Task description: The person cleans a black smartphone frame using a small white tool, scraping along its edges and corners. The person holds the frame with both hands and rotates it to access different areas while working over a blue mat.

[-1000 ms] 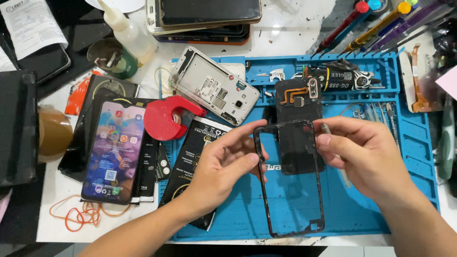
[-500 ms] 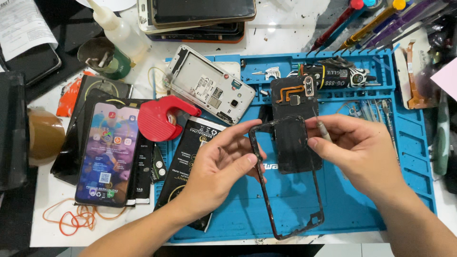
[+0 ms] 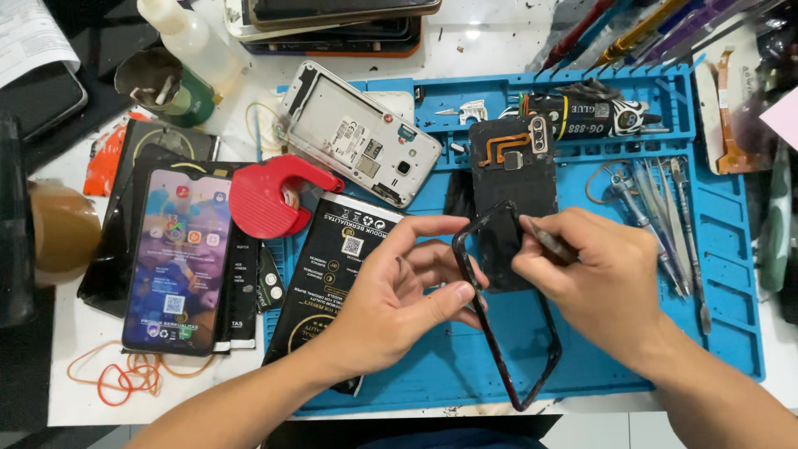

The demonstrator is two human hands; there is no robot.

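Around your work, the blue repair mat (image 3: pixel 715 274) is crowded. At twelve o'clock from your hands a black phone back cover (image 3: pixel 513 179) lies face down, its orange flex strip showing near the top; part of it sits behind the frame you hold. At eleven o'clock rests a silver phone chassis (image 3: pixel 359 137), tilted, and just below it at ten o'clock a red tape dispenser (image 3: pixel 270 198). A black printed packet (image 3: pixel 332 258) lies under your left wrist. Far out at nine o'clock a phone with a lit, colourful screen (image 3: pixel 179 258) lies on the white table, with orange rubber bands (image 3: pixel 125 378) below it. Metal tweezers and picks (image 3: pixel 661 208) lie at three o'clock, well apart from your right hand.

The thin black phone frame (image 3: pixel 544 366) is an open rectangle, dark and glossy, held tilted above the mat's middle, its lower end toward six o'clock.

Your left hand (image 3: pixel 399 303) pinches the frame's left rail between thumb and curled fingers, the forefinger stretched along the top edge. Your right hand (image 3: pixel 594 283) is closed around a slim metal tool (image 3: pixel 550 243), its tip meeting the frame's upper corner.
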